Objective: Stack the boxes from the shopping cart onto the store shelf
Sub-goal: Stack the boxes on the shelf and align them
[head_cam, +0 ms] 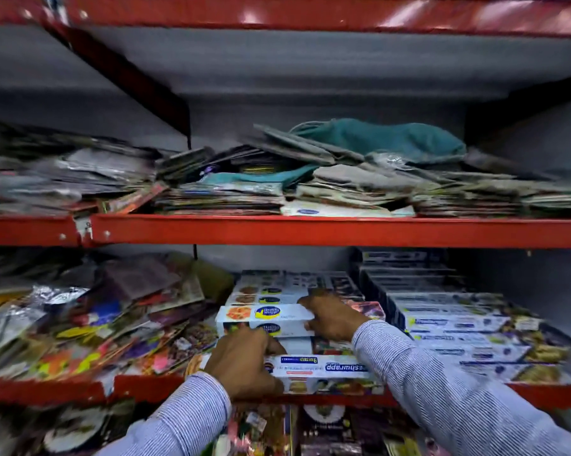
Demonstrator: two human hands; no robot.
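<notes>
On the lower red shelf [310, 394] lies a stack of long white boxes. My left hand [244, 363] rests on the left end of the front box [327, 370], fingers curled over its top edge. Further in, my right hand [330, 319] grips the right end of a white box with a yellow and blue logo [264, 315], which lies on top of the middle stack. Behind it sit more similar boxes [277, 284]. The shopping cart is out of view.
To the right stands a row of stacked white and blue boxes [458, 330]. A loose heap of colourful flat packets [96, 324] fills the shelf's left side. The upper red shelf [310, 230] holds piles of flat packets and a teal cloth [392, 139].
</notes>
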